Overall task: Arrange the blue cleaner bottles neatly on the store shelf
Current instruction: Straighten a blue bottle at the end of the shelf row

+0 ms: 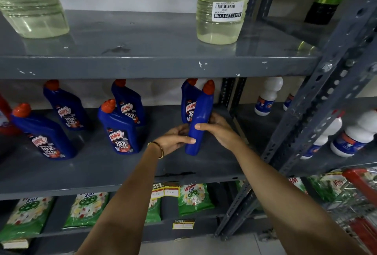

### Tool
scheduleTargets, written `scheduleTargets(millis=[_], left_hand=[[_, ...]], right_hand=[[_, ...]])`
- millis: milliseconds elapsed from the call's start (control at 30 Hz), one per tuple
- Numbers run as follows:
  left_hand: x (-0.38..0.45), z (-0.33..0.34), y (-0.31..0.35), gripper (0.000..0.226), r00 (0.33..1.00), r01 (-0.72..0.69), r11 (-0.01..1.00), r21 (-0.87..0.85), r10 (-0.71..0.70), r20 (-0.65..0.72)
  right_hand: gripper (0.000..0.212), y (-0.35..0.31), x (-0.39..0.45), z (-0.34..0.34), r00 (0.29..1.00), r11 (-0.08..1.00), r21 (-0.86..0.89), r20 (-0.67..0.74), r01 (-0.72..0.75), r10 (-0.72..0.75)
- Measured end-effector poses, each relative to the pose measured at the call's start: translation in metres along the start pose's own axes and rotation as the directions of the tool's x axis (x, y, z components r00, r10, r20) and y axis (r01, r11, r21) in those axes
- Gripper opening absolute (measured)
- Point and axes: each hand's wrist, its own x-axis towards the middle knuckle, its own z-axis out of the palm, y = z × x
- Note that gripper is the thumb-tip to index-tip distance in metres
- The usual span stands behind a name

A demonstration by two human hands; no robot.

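Both arms reach to the middle shelf [102, 164] — left hand [173, 139] and right hand [219, 129] clasp one tilted blue bottle [200, 120] near the shelf's right end.

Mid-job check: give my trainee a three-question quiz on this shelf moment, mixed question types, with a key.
1. True or false: both hands grip the blue bottle that shows no label.
2. Counting the held one, how many blue bottles are on the middle shelf?
A) four B) six C) eight
3. Fill in: the held bottle's cap is ____ in colour.

Key:
1. True: left hand low on it, right hand at mid-height.
2. B
3. Red
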Motion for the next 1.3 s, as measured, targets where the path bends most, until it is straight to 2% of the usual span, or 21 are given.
scheduleTargets(millis=[133, 267, 333, 400, 500, 600, 667, 800, 900, 1133, 1300], left_hand=[[0.003, 0.004, 0.002, 0.060, 1.000, -0.004, 0.999, 0.034, 0.004, -0.005], [0.006, 0.012, 0.005, 0.067, 0.992, 0.011, 0.985, 0.172, 0.011, -0.126], [0.009, 0.020, 0.005, 0.072, 0.970, -0.007, 0.984, 0.179, 0.050, -0.238], [0.014, 0.027, 0.003, 0.077, 0.907, -0.055, 0.986, 0.156, 0.114, -0.406], [0.021, 0.037, -0.002, 0.083, 0.760, -0.050, 0.958, 0.283, 0.220, -0.611], [0.023, 0.048, -0.004, 0.094, 0.661, 0.041, 0.921, 0.387, 0.265, -0.702], [0.022, 0.050, -0.007, 0.095, 0.636, 0.051, 0.905, 0.423, 0.297, -0.712], [0.020, 0.028, -0.008, 0.075, 0.724, -0.023, 0.935, 0.354, 0.260, -0.639], [0.017, 0.013, -0.010, 0.054, 0.782, 0.017, 0.933, 0.360, 0.212, -0.586], [0.021, 0.014, -0.022, 0.047, 0.760, 0.031, 0.918, 0.394, 0.234, -0.606], [0.023, 0.012, -0.025, 0.050, 0.794, 0.046, 0.920, 0.388, 0.202, -0.573]], right_hand=[[0.048, -0.004, 0.002, -0.004, 0.997, 0.999, 0.038, 0.078, -0.033, 0.030], [0.039, -0.003, 0.005, -0.010, 0.991, 0.993, 0.088, 0.117, -0.073, 0.062], [0.037, -0.003, 0.005, -0.014, 0.993, 0.990, 0.110, 0.094, -0.088, 0.078], [0.035, -0.003, 0.004, -0.017, 0.993, 0.993, 0.061, 0.062, -0.100, 0.096], [0.040, 0.003, 0.003, -0.013, 0.996, 0.994, -0.053, 0.006, -0.093, 0.094], [0.043, 0.007, 0.005, -0.006, 0.998, 0.998, -0.048, -0.057, -0.042, 0.039], [0.039, 0.008, 0.007, -0.006, 0.998, 0.999, -0.029, -0.056, -0.023, 0.021], [0.039, 0.014, 0.009, -0.012, 0.999, 0.999, 0.035, -0.020, -0.027, 0.028], [0.042, 0.023, 0.011, -0.017, 0.998, 0.996, 0.051, 0.010, -0.067, 0.066], [0.055, 0.046, 0.014, -0.022, 0.990, 0.990, 0.028, -0.042, -0.137, 0.138], [0.057, 0.047, 0.010, -0.022, 0.983, 0.985, -0.021, -0.063, -0.173, 0.171]])
